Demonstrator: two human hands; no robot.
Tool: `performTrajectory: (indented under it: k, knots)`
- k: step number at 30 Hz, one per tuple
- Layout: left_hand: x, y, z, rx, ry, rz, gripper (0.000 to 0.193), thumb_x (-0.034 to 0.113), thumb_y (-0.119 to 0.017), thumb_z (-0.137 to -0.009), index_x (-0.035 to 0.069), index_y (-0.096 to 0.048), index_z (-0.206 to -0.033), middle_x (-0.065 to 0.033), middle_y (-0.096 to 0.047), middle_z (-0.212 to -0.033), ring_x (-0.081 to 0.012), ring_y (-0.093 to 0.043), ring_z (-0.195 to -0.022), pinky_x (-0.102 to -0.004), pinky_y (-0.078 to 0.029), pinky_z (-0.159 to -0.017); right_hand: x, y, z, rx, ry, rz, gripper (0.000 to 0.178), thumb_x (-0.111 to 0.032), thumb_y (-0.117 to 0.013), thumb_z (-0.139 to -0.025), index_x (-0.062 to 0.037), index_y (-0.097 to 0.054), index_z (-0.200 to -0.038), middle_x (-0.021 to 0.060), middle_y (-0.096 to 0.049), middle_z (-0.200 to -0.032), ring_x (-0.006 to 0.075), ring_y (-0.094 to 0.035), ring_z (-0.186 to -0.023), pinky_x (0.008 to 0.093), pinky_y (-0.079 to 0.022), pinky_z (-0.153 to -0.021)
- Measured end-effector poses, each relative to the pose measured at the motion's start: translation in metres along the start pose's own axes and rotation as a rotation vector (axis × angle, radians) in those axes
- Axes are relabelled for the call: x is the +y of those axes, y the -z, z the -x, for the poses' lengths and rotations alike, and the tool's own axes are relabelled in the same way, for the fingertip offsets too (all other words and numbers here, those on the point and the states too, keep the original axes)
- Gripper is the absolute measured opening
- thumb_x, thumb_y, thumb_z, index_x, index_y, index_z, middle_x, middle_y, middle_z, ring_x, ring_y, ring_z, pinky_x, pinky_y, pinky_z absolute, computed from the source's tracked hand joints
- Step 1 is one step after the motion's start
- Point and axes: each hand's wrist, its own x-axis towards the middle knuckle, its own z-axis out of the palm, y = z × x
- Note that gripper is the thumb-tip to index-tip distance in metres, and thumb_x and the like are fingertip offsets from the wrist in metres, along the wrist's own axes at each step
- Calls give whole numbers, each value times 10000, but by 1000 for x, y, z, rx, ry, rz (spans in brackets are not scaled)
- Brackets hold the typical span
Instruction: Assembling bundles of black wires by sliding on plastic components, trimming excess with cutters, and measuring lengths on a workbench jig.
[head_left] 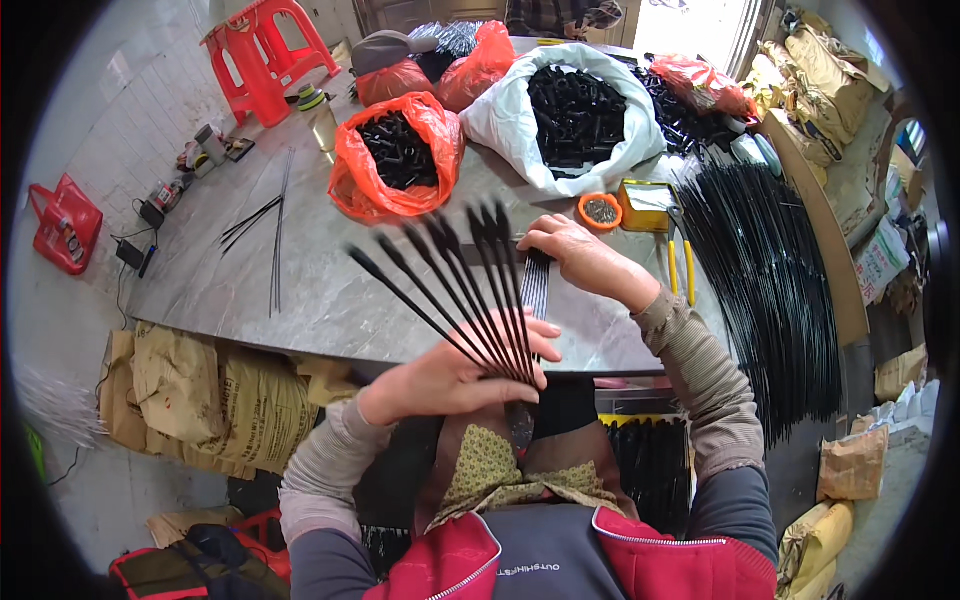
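My left hand point(455, 375) is closed around the lower ends of several thin black rods with thicker black tips point(440, 285). They fan out upward over the table. Just beyond them, a flat row of slim pale rods point(536, 292) with dark far ends lies near the table's front edge. My right hand point(580, 255) is over those dark ends, its fingers curled together. Whatever is between these fingers is too small or hidden to tell.
Black parts fill a red bag point(345, 165) and a white bag point(490, 115). Right of them sit an orange dish of small metal pieces point(600, 211), a yellow tin point(650, 218) and yellow-handled pliers point(690, 270). Long black rods point(765, 290) cover the right side. Loose rods point(277, 250) lie left.
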Motion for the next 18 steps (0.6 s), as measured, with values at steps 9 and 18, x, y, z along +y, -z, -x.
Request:
performTrajectory:
  k: [9,18]
  knots:
    - [72,27,10,376,-62,106,127,-35,-721,-863,-17,-708,-988,-146,-726,-1027,-292,-688,-1052,-412,-542,-949,-79,-9,59,-475,-43,-370,385,83,-520,-808,-7,-633,-1164,231,-689,-986,377,-670,-945,427,-509,-819]
    - [87,-12,58,626,132,193,83,-11,-707,-873,-12,-690,-954,-194,-729,-984,-302,-711,-980,-438,-552,-929,-122,8,101,-797,-78,-591,329,-50,-621,-883,-34,-623,-1211,139,-651,-886,240,-609,-848,354,-488,-799]
